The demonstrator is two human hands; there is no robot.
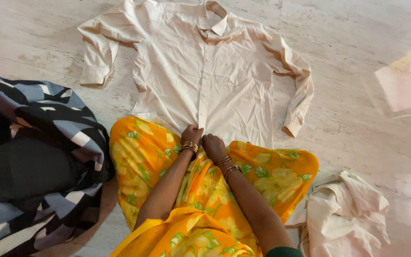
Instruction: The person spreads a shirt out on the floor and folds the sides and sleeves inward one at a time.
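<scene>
The cream shirt [205, 71] lay face up on the marble floor [348, 123], buttoned, collar away from us, both sleeves folded inward at the elbows. It looked spread that way so the front could lie flat and smooth, as we judged it. Its bottom hem sat right under our hands. The left hand [192, 134] was curled into a grip pinching the hem just beside the button placket; the right hand [213, 146] lay touching it, fingers bent down on the same edge. Whether the right grip actually closed on cloth we could not tell, since the knuckles hid the fingertips. Both hands met at the middle of the hem, probably to keep the two front panels even.

Toward us from the grip ran the orange floral garment [267, 173] over our knees, touching the hem. To the left of the grip a dark patterned cloth [39, 157] was heaped, well apart. To the right and nearer us lay a crumpled cream cloth [343, 214].
</scene>
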